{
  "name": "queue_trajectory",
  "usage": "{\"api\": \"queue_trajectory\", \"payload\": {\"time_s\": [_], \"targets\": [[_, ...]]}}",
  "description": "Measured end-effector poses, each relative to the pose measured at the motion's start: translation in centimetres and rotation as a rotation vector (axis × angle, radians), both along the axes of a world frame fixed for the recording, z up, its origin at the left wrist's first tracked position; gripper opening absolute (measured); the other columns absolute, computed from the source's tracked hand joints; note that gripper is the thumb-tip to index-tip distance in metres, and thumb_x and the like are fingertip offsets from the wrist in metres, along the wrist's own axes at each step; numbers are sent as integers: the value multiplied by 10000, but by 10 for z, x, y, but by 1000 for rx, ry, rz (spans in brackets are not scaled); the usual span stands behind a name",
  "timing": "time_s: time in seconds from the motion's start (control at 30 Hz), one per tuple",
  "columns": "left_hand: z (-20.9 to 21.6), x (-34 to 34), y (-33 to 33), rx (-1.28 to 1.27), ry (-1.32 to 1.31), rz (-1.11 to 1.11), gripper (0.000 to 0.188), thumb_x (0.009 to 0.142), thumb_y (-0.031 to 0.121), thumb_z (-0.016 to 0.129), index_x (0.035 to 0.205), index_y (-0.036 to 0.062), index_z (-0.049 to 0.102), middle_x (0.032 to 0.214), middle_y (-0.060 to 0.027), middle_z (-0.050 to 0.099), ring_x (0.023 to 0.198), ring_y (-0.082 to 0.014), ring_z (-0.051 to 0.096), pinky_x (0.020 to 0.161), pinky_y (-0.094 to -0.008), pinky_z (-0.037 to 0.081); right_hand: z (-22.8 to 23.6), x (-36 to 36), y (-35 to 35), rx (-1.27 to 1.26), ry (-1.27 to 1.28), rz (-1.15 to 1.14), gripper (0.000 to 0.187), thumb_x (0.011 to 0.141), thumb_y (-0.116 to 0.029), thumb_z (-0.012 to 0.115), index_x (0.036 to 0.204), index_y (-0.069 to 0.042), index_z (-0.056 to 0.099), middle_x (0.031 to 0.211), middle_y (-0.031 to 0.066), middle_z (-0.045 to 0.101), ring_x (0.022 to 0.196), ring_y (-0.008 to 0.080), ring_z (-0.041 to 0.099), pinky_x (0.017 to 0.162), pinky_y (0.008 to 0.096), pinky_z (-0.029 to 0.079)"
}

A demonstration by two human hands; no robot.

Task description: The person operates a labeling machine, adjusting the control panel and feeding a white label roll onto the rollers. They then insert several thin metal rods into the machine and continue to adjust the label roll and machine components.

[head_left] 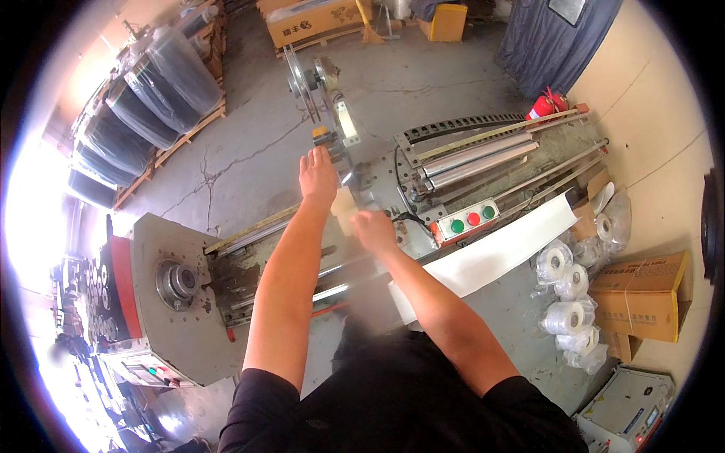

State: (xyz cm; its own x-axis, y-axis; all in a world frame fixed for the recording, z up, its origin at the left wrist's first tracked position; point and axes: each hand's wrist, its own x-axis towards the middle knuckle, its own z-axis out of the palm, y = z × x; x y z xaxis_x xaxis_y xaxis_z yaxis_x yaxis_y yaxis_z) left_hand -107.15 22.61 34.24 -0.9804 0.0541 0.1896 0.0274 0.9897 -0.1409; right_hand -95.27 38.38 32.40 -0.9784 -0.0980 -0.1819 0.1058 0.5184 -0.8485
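My left hand (318,177) reaches over the middle carriage of a long machine. Its fingers stretch forward beside a small orange block (320,133), and whether they press on it I cannot tell. My right hand (372,229), closed and slightly blurred, is lower and to the right. A pale yellow flat piece (344,204) meets its fingers and slants up between my hands; its kind does not show. Ahead of my left hand stands a reel-like wheel assembly (302,83) on an arm. Right of my right hand, a control box (468,220) carries green and red buttons.
A white curved trough (498,260) runs along the machine's near right side. The grey headstock (177,287) stands left. Clear-wrapped rolls (566,317) and a cardboard box (642,294) lie right. Wrapped dark rolls (155,94) sit on a pallet, far left; red extinguishers (547,104) stand far right.
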Motion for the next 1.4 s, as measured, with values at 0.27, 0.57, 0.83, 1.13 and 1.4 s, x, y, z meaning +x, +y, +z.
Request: {"api": "queue_trajectory", "payload": {"time_s": [0.27,0.57,0.83,1.13,1.4], "targets": [[-10,-5,2,9,104,-42,482,974,113,488,1444,11,460,1400,-124,529,1370,-257,485,1179,-391,361,11,11,13,-135,24,-22,395,892,-379,556,838,-29,730,670,109,687,655,275,676,665,421,506],[-11,-4,13,57,165,-65,462,951,101,514,1402,3,489,1376,-128,537,1343,-261,491,1134,-370,389,16,17,25,-89,8,12,345,928,-314,493,890,-89,752,720,66,711,765,279,695,767,439,516],[-8,3,19,63,179,-90,468,905,91,584,1360,11,513,1368,-143,542,1316,-285,512,1106,-386,417,6,20,33,-112,50,16,350,925,-333,500,853,-94,745,708,73,705,741,276,691,749,439,513],[-35,4,54,732,-249,328,262,901,141,652,1127,9,658,990,-189,733,899,-371,724,802,-462,577,-8,26,53,-42,214,19,334,934,-289,501,869,-75,749,686,89,700,705,275,694,719,422,523],[-119,-3,37,1294,-408,176,127,929,106,657,900,0,720,740,-62,650,613,-160,621,527,-282,535,11,44,64,-115,112,-39,301,950,-239,508,913,-72,755,719,101,708,733,264,705,733,417,531]]}}
